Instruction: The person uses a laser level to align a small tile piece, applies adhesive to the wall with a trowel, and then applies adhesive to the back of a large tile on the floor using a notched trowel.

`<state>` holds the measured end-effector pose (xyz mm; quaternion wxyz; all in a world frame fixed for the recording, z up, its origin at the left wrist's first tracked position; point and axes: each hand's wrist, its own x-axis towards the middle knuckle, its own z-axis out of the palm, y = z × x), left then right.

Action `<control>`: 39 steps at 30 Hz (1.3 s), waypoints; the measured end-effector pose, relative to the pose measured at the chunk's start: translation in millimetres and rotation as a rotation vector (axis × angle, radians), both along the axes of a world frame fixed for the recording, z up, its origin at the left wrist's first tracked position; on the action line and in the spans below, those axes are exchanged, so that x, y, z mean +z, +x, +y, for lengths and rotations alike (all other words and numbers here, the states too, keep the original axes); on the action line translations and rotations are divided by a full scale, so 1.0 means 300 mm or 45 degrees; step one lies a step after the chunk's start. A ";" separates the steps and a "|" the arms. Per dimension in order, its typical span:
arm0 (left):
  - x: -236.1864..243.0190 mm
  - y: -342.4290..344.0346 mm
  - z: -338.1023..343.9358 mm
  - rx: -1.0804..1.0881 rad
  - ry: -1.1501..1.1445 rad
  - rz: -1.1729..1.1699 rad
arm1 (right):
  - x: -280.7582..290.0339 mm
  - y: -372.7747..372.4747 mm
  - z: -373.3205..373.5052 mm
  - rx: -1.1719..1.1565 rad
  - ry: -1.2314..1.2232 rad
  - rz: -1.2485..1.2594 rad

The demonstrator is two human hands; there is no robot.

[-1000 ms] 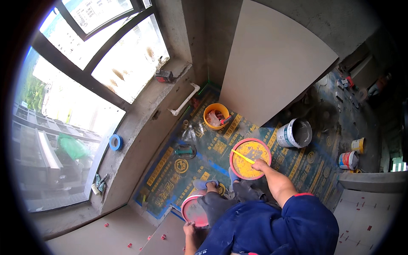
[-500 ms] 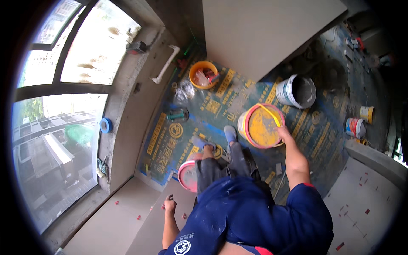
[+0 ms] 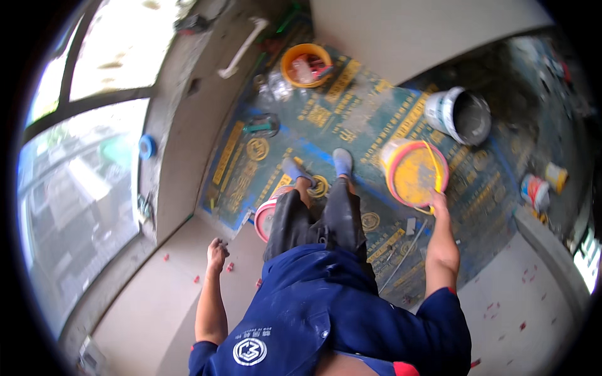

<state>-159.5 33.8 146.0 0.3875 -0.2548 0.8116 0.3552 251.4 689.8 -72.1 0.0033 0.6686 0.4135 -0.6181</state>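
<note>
My right hand (image 3: 439, 199) grips the yellow handle (image 3: 435, 164) of a bucket (image 3: 415, 174) with a pink rim and a yellow-smeared top. This bucket is tilted, to the right of my feet; whether it touches the floor I cannot tell. Out to the left, over pale tiles (image 3: 188, 301), my left hand (image 3: 217, 254) has its fingers curled. A small dark shape shows at its fingertips, too blurred to name. Closest to that hand are a few small red pieces (image 3: 230, 267) on the tiles and a second pink-rimmed bucket (image 3: 264, 220) beside my leg.
A white bucket with a grey inside (image 3: 444, 114) lies tipped beyond the held one. Ahead stands an orange bucket (image 3: 288, 66) with red items inside. A green tool (image 3: 260, 126) rests on the printed floor sheet (image 3: 351, 135). Blue tape (image 3: 147, 147) sits on the window ledge.
The held bucket has swung to the right, farther from my feet. My left hand has moved outward to the left and forward. The whole view has shifted too.
</note>
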 end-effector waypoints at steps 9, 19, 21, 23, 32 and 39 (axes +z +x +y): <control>0.113 0.044 0.043 -0.173 -0.406 -0.121 | -0.237 0.062 -0.096 0.471 -0.155 -0.572; -0.027 0.513 0.069 -0.125 -0.602 -0.406 | -0.169 -0.057 -0.040 0.849 -0.592 -0.574; -0.079 0.612 0.098 -0.167 -0.455 -0.305 | -0.114 -0.189 -0.053 0.867 -0.647 -0.537; -0.120 0.701 0.137 0.029 -0.309 -0.251 | -0.043 -0.327 -0.067 0.899 -0.587 -0.486; -0.229 1.048 0.230 0.706 0.091 -0.262 | 0.081 -0.978 0.108 1.422 0.125 -0.098; -0.268 1.016 0.263 0.870 0.249 -0.152 | 0.463 -1.292 -0.173 1.423 0.083 0.069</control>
